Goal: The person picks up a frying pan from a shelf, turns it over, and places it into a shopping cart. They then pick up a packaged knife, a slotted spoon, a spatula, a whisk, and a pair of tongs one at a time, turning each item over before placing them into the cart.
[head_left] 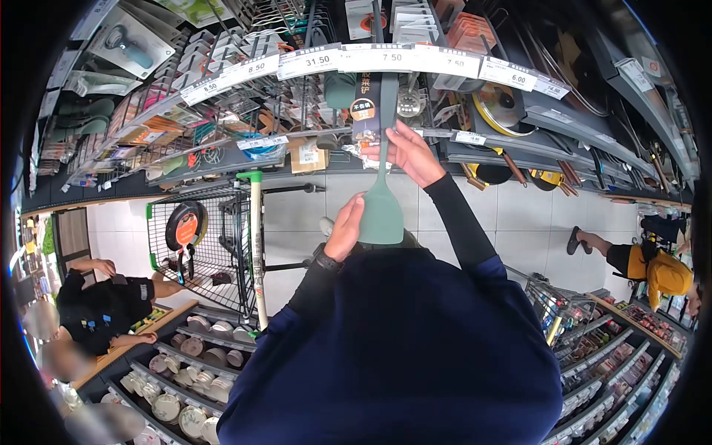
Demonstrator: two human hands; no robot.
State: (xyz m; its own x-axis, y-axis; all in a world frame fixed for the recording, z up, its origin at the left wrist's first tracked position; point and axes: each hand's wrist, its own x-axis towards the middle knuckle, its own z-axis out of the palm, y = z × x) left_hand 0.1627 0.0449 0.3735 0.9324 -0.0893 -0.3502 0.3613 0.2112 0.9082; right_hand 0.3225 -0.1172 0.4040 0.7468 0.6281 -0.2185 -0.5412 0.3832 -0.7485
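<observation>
A grey-green silicone spatula (380,211) with a dark label card on its handle hangs down in front of the shelf. My right hand (410,152) grips its handle near the card, just below the shelf's price rail. My left hand (345,226) rests against the left side of the wide blade, fingers bent around its edge. Both sleeves are dark.
Kitchenware shelves (311,63) with price tags fill the top. A wire shopping cart (204,248) holding a frying pan stands left, green-topped handle beside it. Bowls (189,378) sit on lower racks. One person crouches at left (104,304), another in yellow at right (656,267).
</observation>
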